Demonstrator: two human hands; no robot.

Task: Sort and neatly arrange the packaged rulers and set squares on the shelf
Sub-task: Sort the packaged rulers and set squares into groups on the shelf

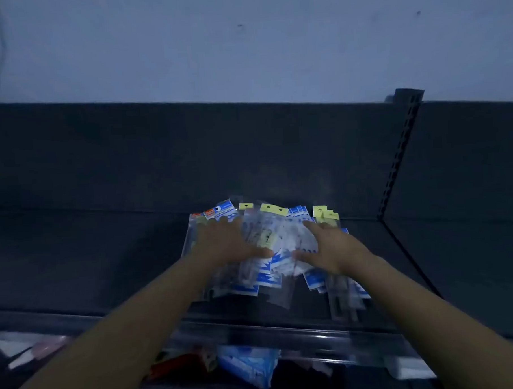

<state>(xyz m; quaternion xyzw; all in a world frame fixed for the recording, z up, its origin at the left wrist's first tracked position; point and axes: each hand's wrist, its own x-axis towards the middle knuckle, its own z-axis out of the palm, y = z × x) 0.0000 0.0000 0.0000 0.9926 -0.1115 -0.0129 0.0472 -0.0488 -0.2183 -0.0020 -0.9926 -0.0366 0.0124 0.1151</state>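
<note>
Dim bluish light falls on a pale wall (243, 48) and a dark shelf (105, 254) with a dark back panel (189, 153); a slotted upright (400, 155) stands well beyond our right fingers (312, 225). Our left hand (225, 242) and right hand (331, 250) both rest on a loose heap of packaged rulers and set squares (277, 237), which lies on the shelf under and between our fingers. Our left fingers (218, 222) are spread wide and flat on the clear packets; the right ones are stretched out too, the forefinger reaching toward the yellow header cards (273, 209) just past its tip. Neither hand grips anything, as far as the blur lets us tell. Blue-and-white packets (266, 277) fan out below our thumbs, several crossing one another. We judge the sorting barely begun, since the kinds lie mixed. To do this step well we should press lightly, because the slick sleeves will likely slide. We should gather the heap rather than scatter it, then lift like packets off and square each stack against the back panel. Packets nearest our wrists lie close to the front edge and could slip onto the cluttered lower shelf (248, 365).
</note>
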